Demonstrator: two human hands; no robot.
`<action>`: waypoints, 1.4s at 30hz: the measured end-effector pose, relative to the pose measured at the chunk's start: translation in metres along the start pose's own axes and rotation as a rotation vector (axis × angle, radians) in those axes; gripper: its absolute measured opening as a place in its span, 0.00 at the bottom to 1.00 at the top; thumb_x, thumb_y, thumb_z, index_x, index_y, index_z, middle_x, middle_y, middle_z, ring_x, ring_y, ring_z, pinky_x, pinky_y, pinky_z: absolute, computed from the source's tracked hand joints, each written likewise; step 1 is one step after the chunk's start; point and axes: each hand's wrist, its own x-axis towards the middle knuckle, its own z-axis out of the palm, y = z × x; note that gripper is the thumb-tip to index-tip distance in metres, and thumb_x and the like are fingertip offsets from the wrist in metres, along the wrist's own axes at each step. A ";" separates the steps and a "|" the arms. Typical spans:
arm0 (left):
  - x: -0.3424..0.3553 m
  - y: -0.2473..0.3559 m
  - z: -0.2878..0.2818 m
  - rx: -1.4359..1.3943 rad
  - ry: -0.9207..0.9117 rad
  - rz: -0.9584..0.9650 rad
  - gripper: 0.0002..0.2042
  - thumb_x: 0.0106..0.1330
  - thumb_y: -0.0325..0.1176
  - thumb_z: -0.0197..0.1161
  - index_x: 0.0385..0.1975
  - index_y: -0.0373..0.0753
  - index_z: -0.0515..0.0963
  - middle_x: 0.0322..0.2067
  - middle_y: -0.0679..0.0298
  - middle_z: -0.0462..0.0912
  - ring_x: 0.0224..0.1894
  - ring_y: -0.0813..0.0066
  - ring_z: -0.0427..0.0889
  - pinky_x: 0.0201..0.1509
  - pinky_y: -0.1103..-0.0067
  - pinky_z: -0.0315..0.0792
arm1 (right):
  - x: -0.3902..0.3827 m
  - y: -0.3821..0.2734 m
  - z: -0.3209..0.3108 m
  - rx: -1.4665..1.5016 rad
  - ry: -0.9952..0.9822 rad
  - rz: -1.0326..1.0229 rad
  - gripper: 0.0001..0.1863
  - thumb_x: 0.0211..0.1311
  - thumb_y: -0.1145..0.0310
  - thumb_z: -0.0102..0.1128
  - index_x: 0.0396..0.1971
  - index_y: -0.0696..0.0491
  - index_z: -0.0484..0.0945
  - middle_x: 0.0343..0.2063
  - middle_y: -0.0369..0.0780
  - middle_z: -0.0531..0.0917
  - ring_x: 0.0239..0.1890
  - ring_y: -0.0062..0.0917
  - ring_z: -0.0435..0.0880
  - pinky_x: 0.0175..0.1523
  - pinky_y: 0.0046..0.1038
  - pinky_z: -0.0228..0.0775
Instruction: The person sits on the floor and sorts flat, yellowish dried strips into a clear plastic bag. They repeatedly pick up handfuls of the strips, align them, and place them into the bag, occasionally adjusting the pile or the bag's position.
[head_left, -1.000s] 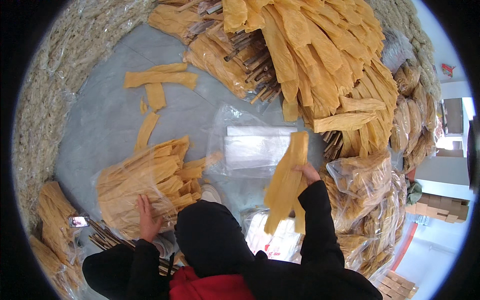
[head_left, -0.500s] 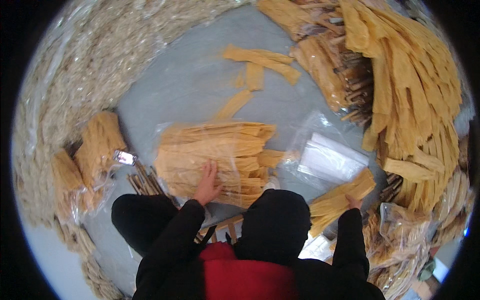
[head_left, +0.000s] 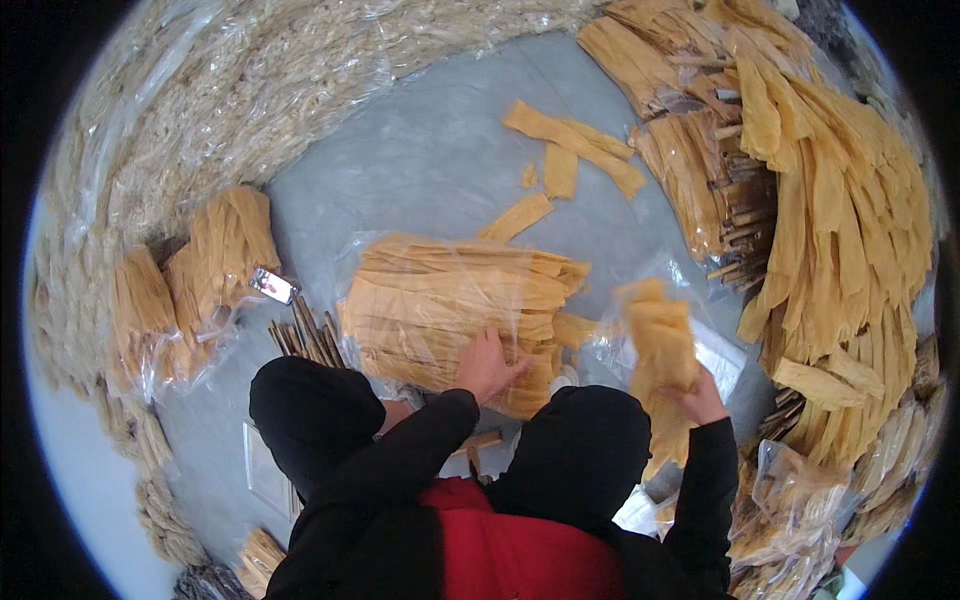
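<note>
You have a pale heap (head_left: 200,130) filling the upper left of the frame and a yellow pile (head_left: 840,220) at the right. The bagged bundle (head_left: 430,300) lies mid-frame. Just right of it are the sheets (head_left: 660,345); your right hand (head_left: 703,397) has its fingers closed on their edge. Your left hand (head_left: 490,368) rests on the bundle, thumb and fingers parted. A phone (head_left: 272,286) shows at the left.

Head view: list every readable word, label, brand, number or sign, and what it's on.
None can be read.
Phone: lit screen, too small to read.
Clear bag under the left hand: no print I can make out.
Yellow sheets in the right hand: blurred, no marking visible.
Pale flat plastic beyond them: partly hidden, nothing legible.
</note>
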 end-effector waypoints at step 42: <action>0.056 -0.049 -0.006 -1.340 0.463 -0.037 0.10 0.66 0.34 0.49 0.24 0.36 0.69 0.16 0.68 0.69 0.18 0.79 0.68 0.22 0.82 0.62 | 0.162 -0.009 0.132 -0.267 -0.443 -0.045 0.33 0.48 0.63 0.66 0.53 0.60 0.64 0.47 0.43 0.75 0.49 0.26 0.73 0.54 0.26 0.62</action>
